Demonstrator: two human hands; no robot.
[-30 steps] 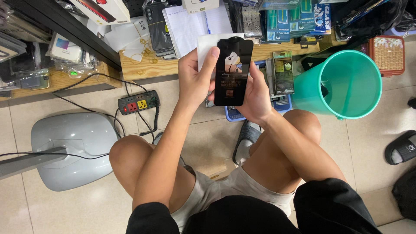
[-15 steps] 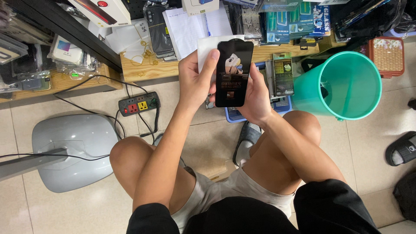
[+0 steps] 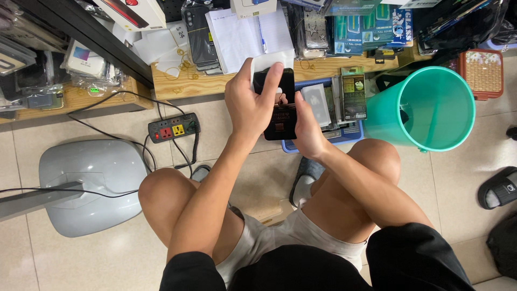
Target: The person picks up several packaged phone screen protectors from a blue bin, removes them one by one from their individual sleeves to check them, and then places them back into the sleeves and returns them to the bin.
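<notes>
I sit low with both knees up and hold a flat black packet [image 3: 281, 116] with a small picture on its front over the floor. My left hand [image 3: 249, 102] covers the packet's upper part, fingers curled over its top edge, where a white card [image 3: 264, 60] sticks out behind it. My right hand [image 3: 306, 126] grips the packet's lower right side. Both hands are closed on it.
A teal plastic bucket [image 3: 431, 108] lies tilted at my right. A blue tray [image 3: 336, 134] of packaged items sits beyond my hands. A low wooden shelf [image 3: 188, 83] carries boxes and papers. A power strip [image 3: 173, 127] and a grey fan base [image 3: 94, 183] are at left. A black sandal [image 3: 498, 187] lies at far right.
My left hand has slid from the packet's left edge up over its top. The packet has dropped slightly, and my right hand now grips it lower down.
</notes>
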